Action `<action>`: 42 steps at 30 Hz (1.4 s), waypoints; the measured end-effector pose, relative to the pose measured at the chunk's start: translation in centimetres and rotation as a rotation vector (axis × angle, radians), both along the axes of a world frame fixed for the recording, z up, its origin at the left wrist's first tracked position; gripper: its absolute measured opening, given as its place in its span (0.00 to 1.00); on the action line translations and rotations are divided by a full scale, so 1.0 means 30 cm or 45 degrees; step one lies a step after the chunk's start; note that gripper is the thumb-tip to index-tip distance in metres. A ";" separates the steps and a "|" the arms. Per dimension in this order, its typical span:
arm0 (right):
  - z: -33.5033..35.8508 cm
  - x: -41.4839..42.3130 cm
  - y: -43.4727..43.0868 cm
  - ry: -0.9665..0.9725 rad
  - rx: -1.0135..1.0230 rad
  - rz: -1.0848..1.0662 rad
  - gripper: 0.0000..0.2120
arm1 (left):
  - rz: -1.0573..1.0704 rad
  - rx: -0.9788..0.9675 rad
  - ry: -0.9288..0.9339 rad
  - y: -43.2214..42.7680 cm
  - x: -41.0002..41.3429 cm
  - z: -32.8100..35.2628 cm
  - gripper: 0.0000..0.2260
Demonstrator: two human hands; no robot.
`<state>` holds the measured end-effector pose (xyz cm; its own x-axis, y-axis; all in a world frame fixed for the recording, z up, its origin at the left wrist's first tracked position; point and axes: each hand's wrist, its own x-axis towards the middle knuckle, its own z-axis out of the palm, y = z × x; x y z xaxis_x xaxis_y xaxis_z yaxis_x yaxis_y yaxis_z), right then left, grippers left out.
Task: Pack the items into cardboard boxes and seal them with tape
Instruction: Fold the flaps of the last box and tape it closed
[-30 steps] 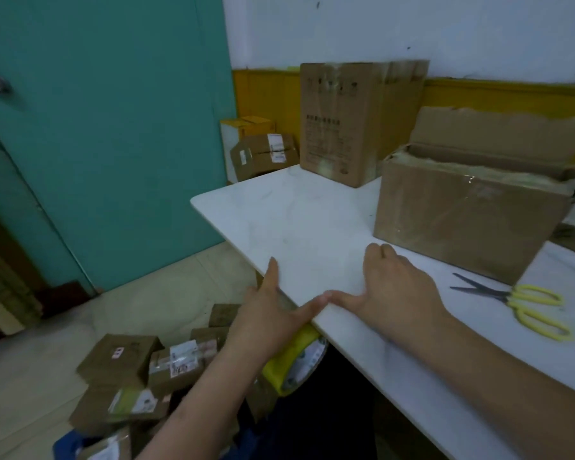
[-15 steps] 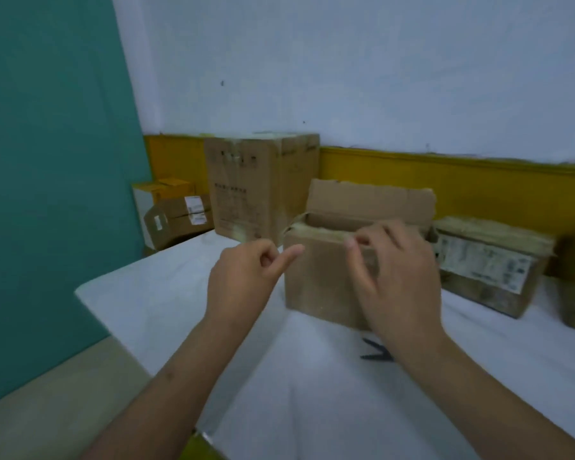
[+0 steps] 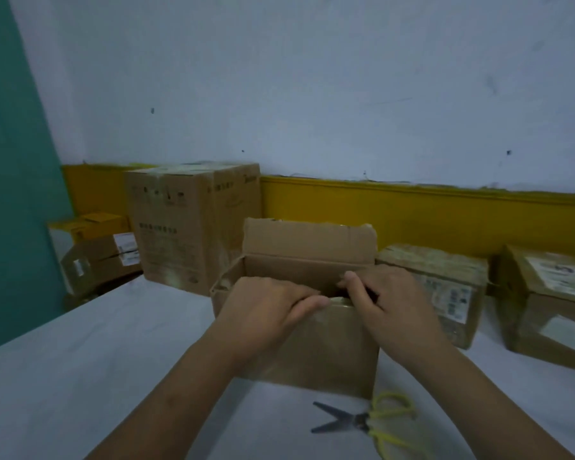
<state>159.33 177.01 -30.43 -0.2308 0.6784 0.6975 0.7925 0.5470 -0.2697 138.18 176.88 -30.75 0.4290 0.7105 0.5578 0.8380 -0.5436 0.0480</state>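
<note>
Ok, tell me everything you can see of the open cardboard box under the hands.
The open box is worn brown cardboard with shiny tape on its front. It stands upright on the white table, rear flap raised, its edge ragged. Its contents are hidden. The left hand and right hand both curl over its near rim. Scissors lie just in front.
</note>
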 end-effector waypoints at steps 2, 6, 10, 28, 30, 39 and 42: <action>-0.002 -0.002 0.003 0.171 0.067 -0.030 0.18 | -0.018 0.009 -0.016 0.007 -0.003 -0.004 0.33; 0.015 0.018 0.046 0.542 -0.336 -0.018 0.37 | -0.043 0.065 -0.054 0.011 -0.002 -0.001 0.27; 0.006 0.023 0.059 0.970 -0.752 0.422 0.38 | -0.026 0.129 -0.056 0.004 0.008 -0.002 0.25; 0.033 0.015 0.052 1.396 -0.819 0.563 0.08 | -0.005 0.679 -0.285 -0.021 0.047 -0.053 0.20; 0.037 0.015 0.049 1.432 -0.848 0.591 0.06 | -0.017 0.652 -0.277 -0.019 0.045 -0.052 0.20; 0.094 0.078 -0.006 1.046 -0.915 0.692 0.05 | -0.074 0.262 -0.367 -0.044 0.010 0.001 0.20; 0.097 0.086 -0.036 0.904 -0.742 0.694 0.06 | -0.197 -0.035 -0.541 -0.095 0.062 0.008 0.21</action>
<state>161.90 175.93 -27.52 -0.2721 0.8783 0.3931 0.0385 0.4181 -0.9076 140.05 174.04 -30.52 0.2688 0.6731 0.6890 0.6497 -0.6548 0.3862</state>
